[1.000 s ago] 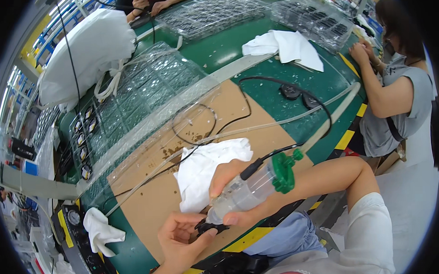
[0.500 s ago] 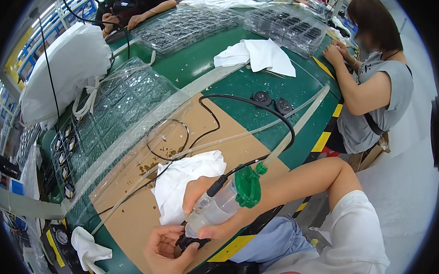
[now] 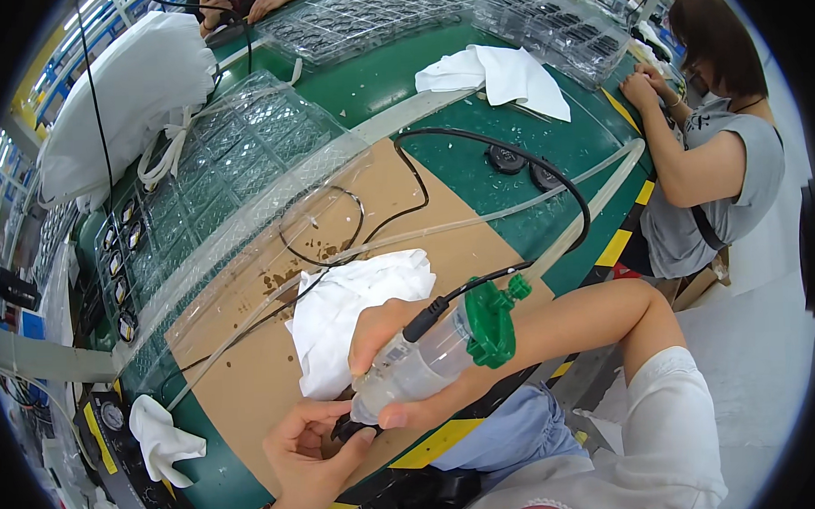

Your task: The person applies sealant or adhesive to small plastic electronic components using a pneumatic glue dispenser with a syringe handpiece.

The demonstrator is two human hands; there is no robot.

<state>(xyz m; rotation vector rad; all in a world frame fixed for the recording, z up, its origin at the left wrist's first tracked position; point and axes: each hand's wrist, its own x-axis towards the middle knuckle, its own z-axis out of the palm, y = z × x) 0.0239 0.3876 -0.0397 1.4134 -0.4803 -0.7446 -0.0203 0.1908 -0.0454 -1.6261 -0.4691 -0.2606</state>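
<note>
My right hand (image 3: 442,409) is closed around a clear dispensing syringe (image 3: 420,366) filled with whitish material. The syringe is tilted, its green cap (image 3: 492,328) up to the right and its lower end down at the small part. A black cable runs along it. Between the thumb and fingers of my left hand (image 3: 302,456) is a small dark round part (image 3: 345,429), partly hidden by the fingers. The syringe tip meets or hovers at this part; the exact contact is hidden. Just beyond both hands lies a crumpled white cloth (image 3: 360,301).
Under the work is a brown cardboard sheet (image 3: 241,377) with dark spots. A black cable and clear tubes cross it. Two black round parts (image 3: 506,158) lie farther right. Clear plastic trays (image 3: 252,161) stand at the left and back. A person (image 3: 723,154) sits at the right.
The whole view has shifted, so the table appears higher and farther right. Both hands keep their hold on the syringe and the dark part, with little change between them.
</note>
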